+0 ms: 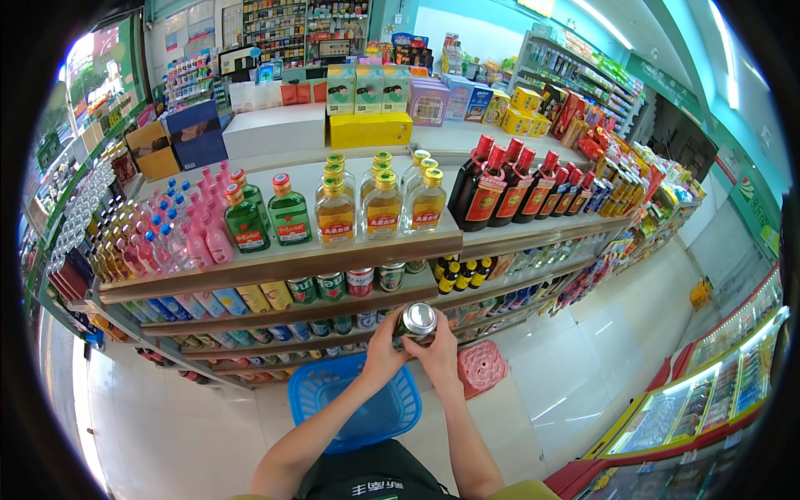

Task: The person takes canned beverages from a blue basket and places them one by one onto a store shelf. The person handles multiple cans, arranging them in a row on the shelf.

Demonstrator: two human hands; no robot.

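Observation:
Between my two hands, in front of the drink shelves, is a metal drink can (418, 320) with its silver end turned up towards me. My left hand (384, 350) wraps its left side, and my right hand (439, 353) grips it from the right, the thumbs close together at the near side. Most of the can's printed side is hidden by my fingers. Below my forearms a blue plastic basket (356, 406) sits in front of my dark apron (381, 472); the visible part of its floor is bare. Just beyond the can runs a shelf row of beer cans (331, 287).
On the shelf top stand clear liquor bottles (381, 206), green bottles (290, 212), pink bottles (215, 240) and dark red-capped bottles (481, 194). A red plastic stool (481, 369) is on the floor right of my hands. A glass-topped display freezer (681, 412) lines the right side.

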